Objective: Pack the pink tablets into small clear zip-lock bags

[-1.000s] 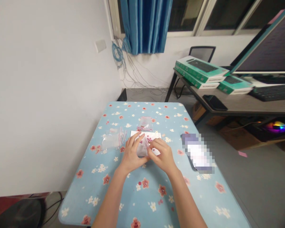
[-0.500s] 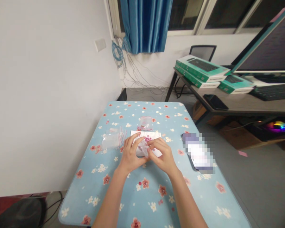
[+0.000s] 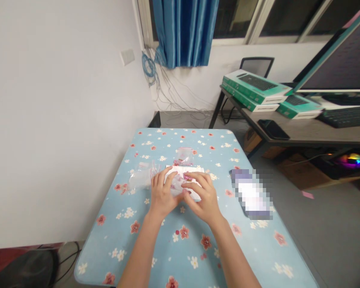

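Note:
On a sheet of white paper (image 3: 198,169) lie several small pink beads (image 3: 187,176). A small clear plastic bag (image 3: 177,183) with pink bits showing through it is between my hands, over the paper. My left hand (image 3: 163,195) is at the bag's left side, its fingers spread and its thumb reaching to the bag's near edge. My right hand (image 3: 204,197) curves over the right side, thumb and index finger close together at the bag's edge. Both thumb tips nearly meet. What lies under the fingers is partly hidden.
Another clear bag with pink beads (image 3: 184,157) lies beyond the paper. Empty-looking clear bags (image 3: 140,176) are at the left. A phone (image 3: 251,194) lies right on the flowered tablecloth (image 3: 123,236). A wall (image 3: 54,140) borders the left; a desk (image 3: 306,134) stands right.
My fingers have spread wider and the bag between them lies flatter, where it was bunched up before. My left hand has shifted slightly left.

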